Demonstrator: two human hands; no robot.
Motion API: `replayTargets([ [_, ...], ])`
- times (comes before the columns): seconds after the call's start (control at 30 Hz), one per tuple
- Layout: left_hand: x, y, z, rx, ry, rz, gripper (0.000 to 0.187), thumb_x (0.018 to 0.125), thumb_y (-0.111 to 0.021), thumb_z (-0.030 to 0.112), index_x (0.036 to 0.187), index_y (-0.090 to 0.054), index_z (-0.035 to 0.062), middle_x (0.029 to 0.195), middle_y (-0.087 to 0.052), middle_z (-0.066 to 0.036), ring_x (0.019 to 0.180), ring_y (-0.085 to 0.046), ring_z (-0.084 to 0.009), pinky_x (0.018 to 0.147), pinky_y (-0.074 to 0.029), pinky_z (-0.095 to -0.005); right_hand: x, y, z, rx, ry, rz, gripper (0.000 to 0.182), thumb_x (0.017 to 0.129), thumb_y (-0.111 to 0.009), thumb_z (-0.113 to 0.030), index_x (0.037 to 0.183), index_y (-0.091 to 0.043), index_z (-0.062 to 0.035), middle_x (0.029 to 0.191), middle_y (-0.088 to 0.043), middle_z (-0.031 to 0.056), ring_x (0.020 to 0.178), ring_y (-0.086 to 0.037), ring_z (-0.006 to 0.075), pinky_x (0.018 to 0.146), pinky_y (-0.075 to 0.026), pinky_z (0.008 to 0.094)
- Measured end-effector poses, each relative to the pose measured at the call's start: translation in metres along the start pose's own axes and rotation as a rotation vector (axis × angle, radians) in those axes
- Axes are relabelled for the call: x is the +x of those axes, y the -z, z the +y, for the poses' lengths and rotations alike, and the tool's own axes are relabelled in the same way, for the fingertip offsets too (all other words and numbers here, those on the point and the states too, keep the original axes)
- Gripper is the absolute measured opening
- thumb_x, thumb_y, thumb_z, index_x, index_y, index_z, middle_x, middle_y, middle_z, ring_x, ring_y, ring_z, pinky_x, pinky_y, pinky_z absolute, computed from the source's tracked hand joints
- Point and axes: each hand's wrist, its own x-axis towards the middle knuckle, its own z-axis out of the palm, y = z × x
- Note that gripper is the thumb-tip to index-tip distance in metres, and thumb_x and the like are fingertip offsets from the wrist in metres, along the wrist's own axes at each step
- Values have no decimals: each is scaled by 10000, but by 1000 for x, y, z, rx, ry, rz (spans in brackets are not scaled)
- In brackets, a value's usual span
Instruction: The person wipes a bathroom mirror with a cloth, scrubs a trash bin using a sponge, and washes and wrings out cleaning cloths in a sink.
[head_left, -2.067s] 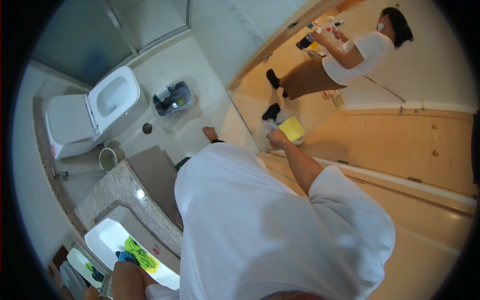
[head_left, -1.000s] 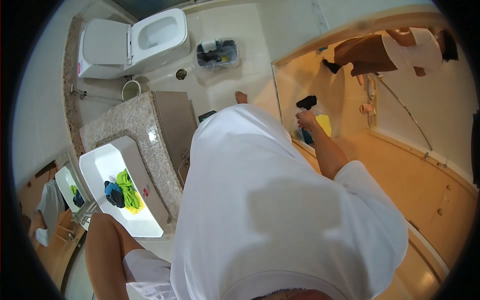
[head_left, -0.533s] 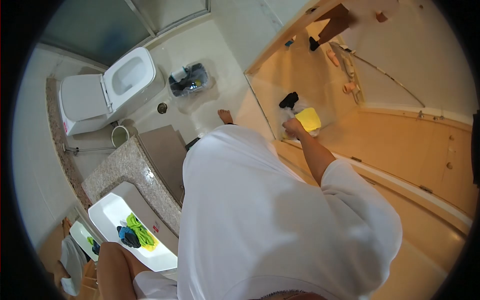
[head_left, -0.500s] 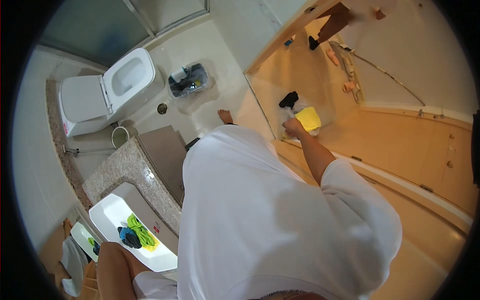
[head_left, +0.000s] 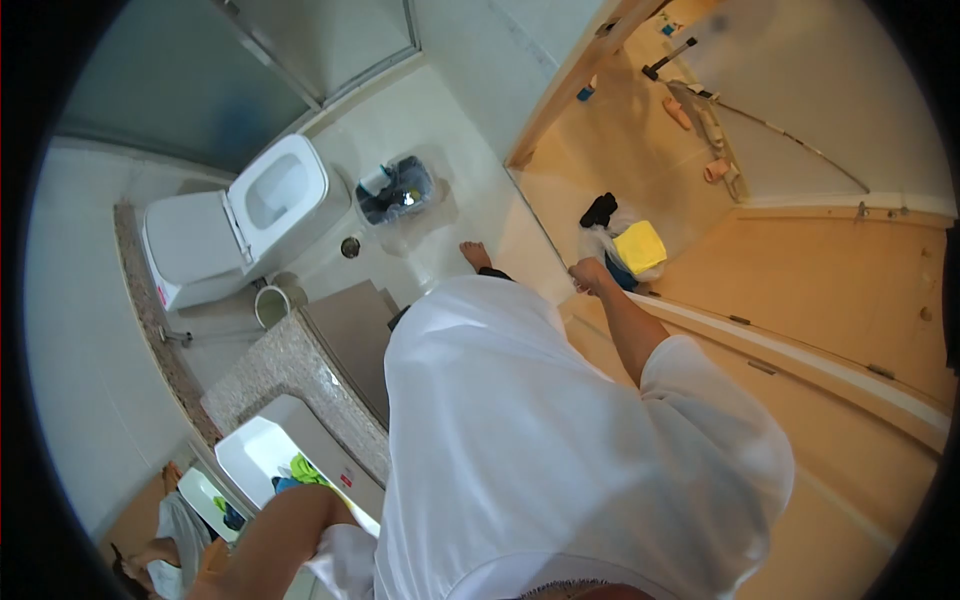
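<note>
One moment ago my right hand (head_left: 590,275) gripped the yellow cloth (head_left: 640,247); now it is fisted just short of it, cloth far right on the floor, left hand hidden below

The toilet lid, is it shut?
No, the toilet lid stands open, and the white bowl shows beside it.

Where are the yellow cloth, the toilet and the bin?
Yellow cloth (head_left: 640,246), head view, middle of its top face.
Toilet (head_left: 277,190), head view, inside of the open bowl.
Bin (head_left: 396,189), head view, its dark contents.
</note>
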Motion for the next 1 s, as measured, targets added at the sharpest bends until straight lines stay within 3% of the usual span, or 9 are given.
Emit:
replayTargets([
  [0.07,-65,25,-42,278,349,-315,250,1006,-568,165,983,-665,-64,1016,-688,-236,893,-680,-287,760,-571,-340,8,-8,5,73,15,-19,256,900,-583,-198,1011,-647,24,895,-695,126,667,-673,242,548,-487,413],
  [0.1,-99,-42,-8,199,237,-342,345,1045,-492,231,1036,-660,-71,1064,-693,-212,953,-678,-275,786,-560,-321,13,-11,9,95,21,-9,256,900,-583,-198,1011,-647,24,895,-695,126,667,-673,242,548,-487,413],
  [0.13,-137,-63,4,124,521,-479,287,1034,-538,192,1101,-656,-62,1081,-699,-170,955,-670,-230,766,-547,-295,19,-15,13,102,12,-35,244,901,-585,-191,1018,-645,14,898,-697,121,675,-679,239,546,-484,412],
  [0.23,-245,-87,13,43,782,-868,139,961,-660,96,1082,-714,55,933,-713,-67,743,-603,-124,627,-476,-259,31,-26,22,116,-17,-55,233,909,-589,-181,1055,-641,-7,933,-713,125,680,-691,238,541,-481,410],
  [0.4,-421,-41,39,57,1053,-1345,131,917,-646,45,1036,-684,8,762,-656,-128,626,-594,-222,603,-487,-357,29,-28,22,79,-54,-62,248,911,-570,-159,1089,-646,-4,979,-727,149,669,-699,241,560,-498,422],
  [0.63,-528,20,84,-101,1549,-1166,107,921,-626,26,1007,-685,2,686,-612,-37,609,-557,-136,579,-465,-309,36,-20,16,113,-35,-42,256,902,-562,-149,1096,-645,-3,959,-726,140,669,-697,239,568,-506,424],
  [0.77,-550,39,100,-114,1730,-998,118,951,-611,81,973,-694,1,684,-615,-23,578,-524,-119,569,-450,-295,20,-15,5,151,17,24,220,860,-540,-131,880,-683,35,849,-725,162,688,-725,252,574,-550,427],
  [0.87,-599,73,101,14,1566,-1074,220,985,-597,182,933,-701,-5,694,-629,-31,587,-536,-135,569,-455,-319,16,-32,11,172,-18,-42,239,880,-572,-199,882,-678,15,870,-726,155,702,-726,254,582,-549,438],
  [1.0,-630,95,113,86,1702,-1040,309,991,-593,265,930,-714,-13,733,-670,-53,639,-576,-156,611,-487,-343,18,-90,29,-52,-7,-276,315,905,-613,-325,899,-681,-17,882,-731,111,685,-713,251,582,-544,442],
])
